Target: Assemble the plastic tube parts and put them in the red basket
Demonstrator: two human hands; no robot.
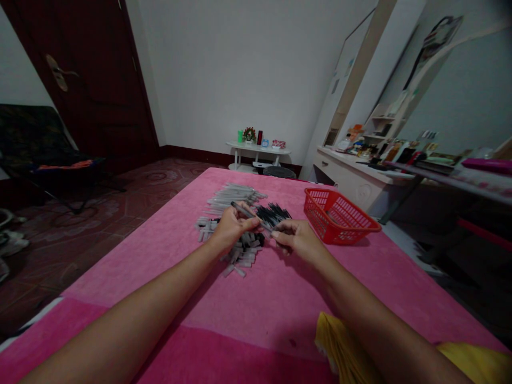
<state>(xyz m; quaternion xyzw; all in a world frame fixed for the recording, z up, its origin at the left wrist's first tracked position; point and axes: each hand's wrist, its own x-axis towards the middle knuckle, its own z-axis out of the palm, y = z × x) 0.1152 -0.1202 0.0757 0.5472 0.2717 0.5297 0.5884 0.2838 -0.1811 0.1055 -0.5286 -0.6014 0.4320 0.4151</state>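
Note:
My left hand [236,226] is closed around a slim grey pen [245,210], whose dark end points up and to the left. My right hand [294,236] pinches at the pen's lower right end; the fingertips partly hide what they grip there. Just beyond the hands, a bundle of black, thin pen refills [274,212] lies on the pink cloth. Farther back and left is a pile of pale, translucent pen barrels [232,196]. Under and in front of my left hand spreads a heap of clear and black pen caps [245,256].
A red plastic basket [340,218] stands on the pink cloth [256,304] to the right. Yellow fabric [344,346] lies by my right forearm. Beyond are a small white table [259,146], a cluttered dresser [352,170] and a folding chair [44,144] at left.

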